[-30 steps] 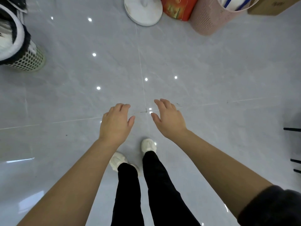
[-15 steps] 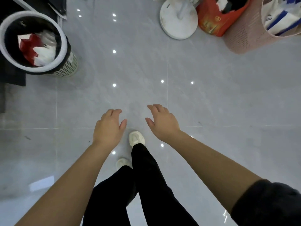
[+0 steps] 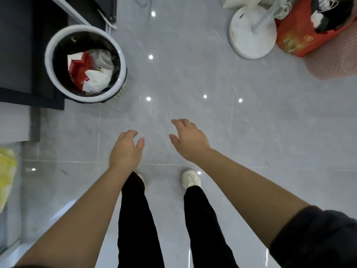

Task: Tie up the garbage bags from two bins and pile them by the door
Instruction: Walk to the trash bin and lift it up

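glossy grey floor [image 3: 193,78] – far left, a white-rimmed bin [image 3: 85,63] with its black bag [image 3: 116,60] of rubbish; left hand [image 3: 125,149] and right hand [image 3: 190,141] hover near, each grip wide, empty.

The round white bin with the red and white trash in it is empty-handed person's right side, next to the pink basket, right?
Not quite. The head view shows the white bin with red and white trash on the person's left side, beside dark furniture. The pink basket is far over on the right. Both hands, left and right, are empty.
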Demonstrator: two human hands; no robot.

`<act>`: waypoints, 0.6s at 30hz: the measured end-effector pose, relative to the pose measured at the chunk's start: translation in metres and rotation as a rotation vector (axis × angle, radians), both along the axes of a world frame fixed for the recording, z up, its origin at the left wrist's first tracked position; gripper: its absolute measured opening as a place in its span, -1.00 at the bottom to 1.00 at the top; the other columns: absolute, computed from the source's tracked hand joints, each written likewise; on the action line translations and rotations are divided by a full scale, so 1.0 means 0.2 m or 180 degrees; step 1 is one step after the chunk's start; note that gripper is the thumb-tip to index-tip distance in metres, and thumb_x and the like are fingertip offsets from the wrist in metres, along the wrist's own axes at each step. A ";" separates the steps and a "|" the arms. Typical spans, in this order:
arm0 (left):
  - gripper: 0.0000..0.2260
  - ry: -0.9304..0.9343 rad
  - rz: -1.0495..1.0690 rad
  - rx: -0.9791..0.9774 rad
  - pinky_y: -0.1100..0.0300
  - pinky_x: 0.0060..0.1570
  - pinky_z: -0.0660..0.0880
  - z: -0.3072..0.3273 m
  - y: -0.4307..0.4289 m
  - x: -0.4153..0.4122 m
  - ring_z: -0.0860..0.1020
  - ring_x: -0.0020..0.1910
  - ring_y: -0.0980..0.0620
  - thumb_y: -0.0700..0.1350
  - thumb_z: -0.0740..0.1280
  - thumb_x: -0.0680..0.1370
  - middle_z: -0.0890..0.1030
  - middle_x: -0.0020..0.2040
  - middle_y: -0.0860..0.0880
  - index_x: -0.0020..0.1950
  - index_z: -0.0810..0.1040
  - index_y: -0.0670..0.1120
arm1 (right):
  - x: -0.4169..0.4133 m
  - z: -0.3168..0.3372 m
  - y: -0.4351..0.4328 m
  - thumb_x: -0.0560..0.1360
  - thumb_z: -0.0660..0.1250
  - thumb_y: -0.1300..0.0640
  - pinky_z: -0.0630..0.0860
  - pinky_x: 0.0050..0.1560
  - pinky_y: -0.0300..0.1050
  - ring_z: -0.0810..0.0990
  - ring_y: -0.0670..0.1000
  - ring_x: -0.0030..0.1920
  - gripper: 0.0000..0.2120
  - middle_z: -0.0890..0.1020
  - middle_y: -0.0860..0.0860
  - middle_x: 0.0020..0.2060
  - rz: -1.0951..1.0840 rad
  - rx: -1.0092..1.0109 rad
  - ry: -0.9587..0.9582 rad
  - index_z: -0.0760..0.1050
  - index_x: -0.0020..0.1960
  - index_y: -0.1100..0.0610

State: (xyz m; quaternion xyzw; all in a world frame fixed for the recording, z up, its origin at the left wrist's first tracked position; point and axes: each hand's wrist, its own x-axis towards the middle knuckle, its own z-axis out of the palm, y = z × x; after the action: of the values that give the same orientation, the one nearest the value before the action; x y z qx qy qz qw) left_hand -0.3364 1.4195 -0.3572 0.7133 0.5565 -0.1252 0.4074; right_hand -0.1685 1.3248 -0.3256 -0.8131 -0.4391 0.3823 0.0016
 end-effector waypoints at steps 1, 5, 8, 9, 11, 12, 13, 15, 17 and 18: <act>-0.64 -0.0006 0.0041 -0.0029 0.08 0.14 0.40 -0.04 0.08 -0.04 0.50 0.19 -0.10 0.01 0.20 0.59 0.47 0.30 -0.12 0.34 0.42 -0.11 | -0.03 -0.03 0.08 0.61 0.11 -0.02 0.44 0.21 0.08 0.38 0.13 0.33 -0.53 0.33 0.08 0.42 -0.0040 0.0005 0.0027 0.18 0.47 0.08; -0.66 0.0107 0.0294 -0.0115 0.13 0.12 0.35 -0.19 0.40 -0.19 0.49 0.19 -0.10 0.01 0.20 0.59 0.52 0.25 -0.12 0.29 0.45 -0.14 | -0.20 -0.20 0.42 0.61 0.12 -0.03 0.44 0.23 0.11 0.38 0.13 0.33 -0.53 0.35 0.08 0.40 -0.0236 -0.0081 0.0248 0.18 0.48 0.08; -0.66 0.0178 0.0681 -0.0252 0.17 0.06 0.32 -0.32 0.60 -0.27 0.49 0.18 -0.09 0.02 0.20 0.59 0.54 0.22 -0.11 0.26 0.48 -0.15 | -0.31 -0.36 0.66 0.60 0.12 -0.04 0.42 0.25 0.09 0.40 0.13 0.32 -0.52 0.36 0.11 0.38 -0.0629 -0.0173 0.0573 0.18 0.48 0.08; -0.66 0.0187 0.0784 -0.0283 0.17 0.05 0.32 -0.37 0.67 -0.30 0.49 0.17 -0.10 0.02 0.19 0.59 0.56 0.20 -0.10 0.25 0.48 -0.16 | -0.34 -0.42 0.73 0.60 0.13 -0.03 0.41 0.28 0.08 0.41 0.13 0.32 -0.51 0.37 0.12 0.38 -0.0818 -0.0170 0.0695 0.18 0.48 0.08; -0.69 0.0184 0.0954 -0.0382 0.11 0.00 0.35 -0.47 0.80 -0.34 0.50 0.08 -0.10 0.02 0.18 0.57 0.57 0.07 -0.10 0.15 0.52 -0.16 | -0.38 -0.52 0.88 0.60 0.15 -0.02 0.38 0.30 0.01 0.41 0.13 0.33 -0.51 0.39 0.14 0.38 -0.1262 -0.0187 0.0957 0.19 0.48 0.12; -0.72 0.0125 0.1083 -0.0445 0.04 -0.03 0.40 -0.53 0.85 -0.36 0.51 0.00 -0.09 0.03 0.18 0.55 0.55 -0.03 -0.11 0.01 0.55 -0.14 | -0.39 -0.57 0.95 0.60 0.15 -0.01 0.36 0.30 -0.02 0.41 0.13 0.34 -0.50 0.39 0.14 0.38 -0.1491 -0.0222 0.1071 0.19 0.48 0.14; -0.76 0.0013 0.1271 -0.0498 -0.02 -0.05 0.45 -0.58 0.91 -0.38 0.51 -0.07 -0.10 0.03 0.18 0.51 0.53 -0.11 -0.12 -0.16 0.52 -0.10 | -0.39 -0.63 1.01 0.60 0.16 0.00 0.34 0.30 -0.05 0.40 0.13 0.35 -0.49 0.40 0.14 0.38 -0.1722 -0.0269 0.1152 0.19 0.48 0.17; -0.79 -0.0193 0.1781 -0.0586 -0.03 -0.02 0.50 -0.69 1.03 -0.42 0.55 -0.08 -0.13 0.03 0.19 0.47 0.51 -0.16 -0.12 -0.30 0.42 -0.05 | -0.39 -0.75 1.14 0.58 0.18 0.01 0.37 0.33 0.00 0.42 0.17 0.34 -0.48 0.45 0.15 0.31 -0.2312 -0.0255 0.1271 0.20 0.46 0.22; -0.81 -0.0266 0.2318 -0.0658 -0.05 0.09 0.54 -0.76 1.12 -0.42 0.60 -0.03 -0.15 0.03 0.21 0.50 0.55 -0.16 -0.06 -0.15 0.47 -0.08 | -0.37 -0.83 1.22 0.55 0.23 0.05 0.47 0.26 0.14 0.50 0.23 0.24 -0.49 0.49 0.15 0.10 -0.2999 -0.0111 0.1461 0.25 0.40 0.29; -0.79 -0.0313 0.2544 -0.0701 -0.04 0.09 0.55 -0.80 1.18 -0.42 0.62 -0.04 -0.12 0.04 0.22 0.51 0.57 -0.18 -0.04 -0.05 0.48 -0.09 | -0.36 -0.87 1.26 0.54 0.25 0.07 0.52 0.20 0.17 0.54 0.23 0.18 -0.54 0.47 0.13 0.02 -0.3292 -0.0047 0.1576 0.29 0.34 0.31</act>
State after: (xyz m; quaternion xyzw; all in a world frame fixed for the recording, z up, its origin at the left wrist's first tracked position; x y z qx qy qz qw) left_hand -0.4206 1.6549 -0.5177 0.3984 0.7527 0.0182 0.5238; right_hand -0.2404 1.5775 -0.4992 -0.8083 0.0319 0.5138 0.2856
